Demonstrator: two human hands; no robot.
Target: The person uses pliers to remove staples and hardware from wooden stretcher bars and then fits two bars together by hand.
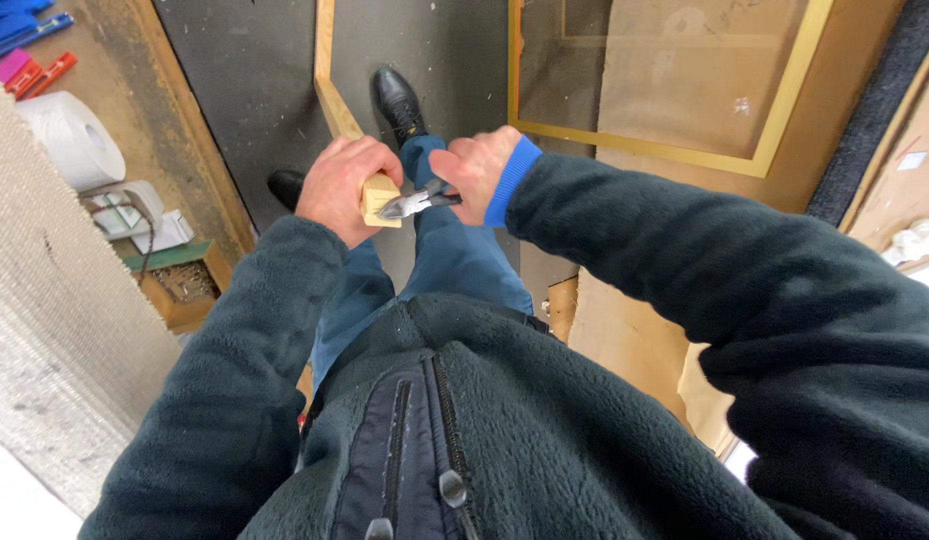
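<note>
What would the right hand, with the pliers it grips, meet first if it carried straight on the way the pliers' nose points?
The cut end of the wooden strip held by the left hand. The pliers in the right hand point left, their tip seemingly already touching it, though depth is unclear.

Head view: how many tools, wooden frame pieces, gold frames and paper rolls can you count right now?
Pliers, in the right hand: 1
Wooden frame piece, gripped by the left hand: 1
Gold frame: 1
White paper rolls: 2
Total: 5

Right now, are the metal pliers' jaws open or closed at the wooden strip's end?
Closed: the metal pliers taper to one point against the pale wooden strip.
</note>
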